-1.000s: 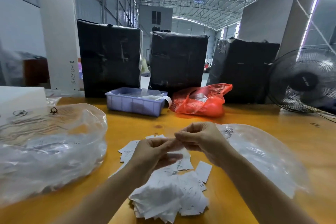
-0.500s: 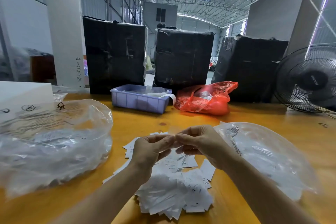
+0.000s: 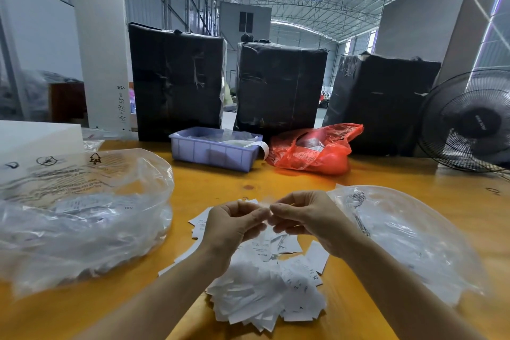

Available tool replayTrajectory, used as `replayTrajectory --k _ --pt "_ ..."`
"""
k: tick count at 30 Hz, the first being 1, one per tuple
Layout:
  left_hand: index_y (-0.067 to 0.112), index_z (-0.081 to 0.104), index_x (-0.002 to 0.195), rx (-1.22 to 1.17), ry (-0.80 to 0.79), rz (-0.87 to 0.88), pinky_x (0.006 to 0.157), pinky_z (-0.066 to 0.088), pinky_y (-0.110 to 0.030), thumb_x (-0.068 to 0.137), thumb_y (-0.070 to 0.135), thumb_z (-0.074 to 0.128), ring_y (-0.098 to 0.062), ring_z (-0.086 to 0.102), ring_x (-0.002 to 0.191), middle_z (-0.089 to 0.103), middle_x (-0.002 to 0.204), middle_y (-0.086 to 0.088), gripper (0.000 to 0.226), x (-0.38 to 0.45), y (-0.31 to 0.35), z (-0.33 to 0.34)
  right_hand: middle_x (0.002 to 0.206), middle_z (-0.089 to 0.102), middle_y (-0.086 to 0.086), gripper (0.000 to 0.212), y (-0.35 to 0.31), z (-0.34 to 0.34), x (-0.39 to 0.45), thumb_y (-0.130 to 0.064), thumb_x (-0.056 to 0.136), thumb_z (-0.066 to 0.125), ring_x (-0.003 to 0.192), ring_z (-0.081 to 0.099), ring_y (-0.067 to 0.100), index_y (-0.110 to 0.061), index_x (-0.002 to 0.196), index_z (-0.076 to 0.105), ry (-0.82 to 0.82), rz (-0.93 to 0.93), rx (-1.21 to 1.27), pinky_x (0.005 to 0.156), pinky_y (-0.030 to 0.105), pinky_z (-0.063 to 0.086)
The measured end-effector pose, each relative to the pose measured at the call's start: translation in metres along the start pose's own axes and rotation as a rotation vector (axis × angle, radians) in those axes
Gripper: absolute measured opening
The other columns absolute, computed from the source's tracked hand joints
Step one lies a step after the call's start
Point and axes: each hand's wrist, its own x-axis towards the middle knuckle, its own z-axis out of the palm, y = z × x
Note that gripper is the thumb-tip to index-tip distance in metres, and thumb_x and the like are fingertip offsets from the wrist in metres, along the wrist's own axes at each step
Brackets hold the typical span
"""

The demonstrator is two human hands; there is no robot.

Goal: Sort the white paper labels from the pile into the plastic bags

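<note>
A pile of white paper labels (image 3: 265, 290) lies on the yellow table in front of me. Above it, my left hand (image 3: 231, 225) and my right hand (image 3: 306, 217) meet fingertip to fingertip and together pinch a small, blurred white label (image 3: 267, 203). A large clear plastic bag (image 3: 80, 218) with labels inside sits to the left of the pile. A second clear plastic bag (image 3: 408, 234) lies flat to the right, just beyond my right wrist.
At the back of the yellow table (image 3: 276, 182) stand a lilac plastic bin (image 3: 212, 150), a red plastic bag (image 3: 314, 152), three black wrapped boxes (image 3: 278, 88) and a black fan (image 3: 469, 121). A white box (image 3: 33, 138) sits far left.
Both hands have stayed together above the pile, working the small label between their fingertips. The view has shifted slightly; the pile and bags have not moved.
</note>
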Motion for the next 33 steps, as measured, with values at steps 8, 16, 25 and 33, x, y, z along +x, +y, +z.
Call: replayTrajectory --k 8,16,25,33 --pt "0.004 0.057 0.105 -0.112 -0.019 -0.058 0.058 0.053 -0.019 0.049 0.004 0.078 -0.013 0.071 0.069 0.075 0.080 -0.010 0.060 0.003 0.000 0.002 0.074 0.074 0.008 0.010 0.001 0.001 0.003 -0.011 0.089 0.063 0.063 0.069 0.014 -0.005 0.081 0.065 0.153 0.043 0.178 0.057 0.020 0.052" --pt "0.005 0.063 0.093 -0.112 0.169 -0.018 0.054 0.051 -0.017 0.083 0.012 0.068 -0.008 0.063 0.054 0.074 0.071 -0.005 0.014 0.005 -0.001 -0.002 0.083 0.075 0.010 0.014 0.003 0.000 0.002 -0.019 0.085 0.067 0.071 0.071 0.017 -0.005 0.084 0.067 0.056 0.122 0.154 0.064 0.024 0.054" --pt "0.011 0.069 0.101 -0.179 -0.072 -0.146 0.075 0.048 -0.028 0.057 0.030 0.077 -0.017 0.068 0.092 0.075 0.095 -0.005 0.048 0.001 -0.001 0.004 0.073 0.073 0.008 0.011 0.007 0.015 0.004 -0.016 0.086 0.065 0.061 0.067 0.014 -0.005 0.086 0.067 0.104 0.143 0.372 0.059 0.023 0.050" --pt "0.008 0.070 0.078 -0.320 0.187 -0.050 0.059 0.054 -0.018 0.090 0.012 0.060 -0.014 0.072 0.073 0.074 0.080 -0.007 0.016 0.008 -0.001 -0.002 0.085 0.073 0.010 0.012 0.011 0.013 0.006 -0.012 0.091 0.060 0.069 0.069 0.016 -0.005 0.095 0.068 0.038 0.021 -0.226 0.063 0.025 0.055"
